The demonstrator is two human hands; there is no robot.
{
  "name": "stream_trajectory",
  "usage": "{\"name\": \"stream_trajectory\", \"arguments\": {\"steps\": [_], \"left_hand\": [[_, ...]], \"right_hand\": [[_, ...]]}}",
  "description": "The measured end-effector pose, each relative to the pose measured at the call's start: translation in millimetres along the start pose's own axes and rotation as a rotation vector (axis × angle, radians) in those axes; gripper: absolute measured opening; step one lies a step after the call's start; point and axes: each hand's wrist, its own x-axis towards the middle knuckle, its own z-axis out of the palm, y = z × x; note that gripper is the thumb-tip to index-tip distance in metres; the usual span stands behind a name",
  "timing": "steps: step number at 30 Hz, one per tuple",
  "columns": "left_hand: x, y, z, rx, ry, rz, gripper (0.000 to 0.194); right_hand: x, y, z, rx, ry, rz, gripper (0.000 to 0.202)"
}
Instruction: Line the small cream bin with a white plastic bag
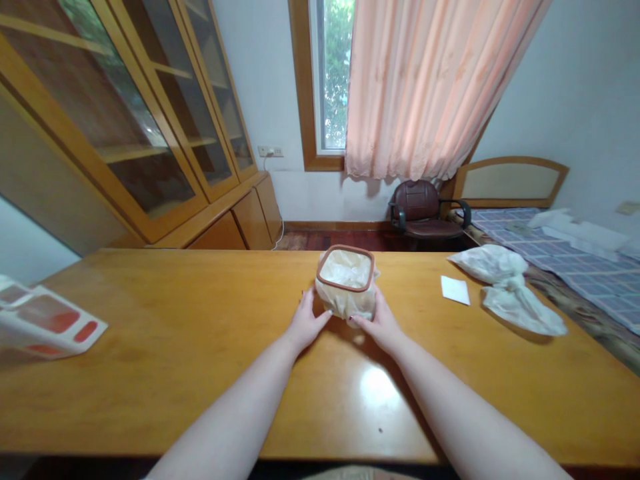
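Observation:
A small bin (346, 289) with a brown square rim and a pale plastic liner folded over its sides is at the middle of the wooden table (200, 347). My left hand (306, 323) grips its left side, the thumb on the near face. On the opposite side my right hand (381, 324) is closed around it, thumb also in front. The bin leans slightly, so its lined opening shows from above. Whether its base touches the table I cannot tell.
White knotted plastic bags (515, 287) lie at the right, beside a white square paper (455, 290). At the left edge is a white and red plastic holder (55, 323). Beyond the table are a glass-door cabinet (165, 133), an office chair (423, 207) and a bed (575, 247).

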Motion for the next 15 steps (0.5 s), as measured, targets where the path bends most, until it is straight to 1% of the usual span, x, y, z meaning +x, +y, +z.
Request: {"name": "stream_trajectory", "arguments": {"steps": [2, 3, 4, 5, 7, 9, 11, 13, 15], "left_hand": [[-1, -4, -2.9, 0.154, -0.075, 0.123, 0.039], [-1, -5, -4.7, 0.199, -0.083, 0.162, 0.031], [0, -5, -6.4, 0.199, -0.056, 0.178, 0.025], [2, -5, -7.5, 0.17, -0.011, 0.186, 0.024], [6, -3, -8.0, 0.071, 0.083, 0.201, 0.034], [9, 1, -6.4, -0.03, 0.129, 0.19, 0.05], [10, 5, -3.6, -0.088, 0.098, 0.135, 0.059], [8, 8, -0.8, -0.105, 0.027, 0.071, 0.052], [5, 9, 1.0, -0.093, -0.023, 0.029, 0.035]], "right_hand": [[6, 5, -4, 0.095, 0.012, 0.027, 0.077], [10, 7, -8, 0.141, 0.03, 0.036, 0.072], [13, 8, -11, 0.185, 0.048, 0.047, 0.068], [15, 10, -14, 0.228, 0.065, 0.062, 0.064], [20, 13, -19, 0.309, 0.088, 0.097, 0.057], [23, 16, -21, 0.375, 0.087, 0.126, 0.051], [26, 20, -21, 0.393, 0.086, 0.138, 0.047], [27, 24, -19, 0.357, 0.105, 0.143, 0.044], [27, 29, -17, 0.317, 0.155, 0.155, 0.041]]}}
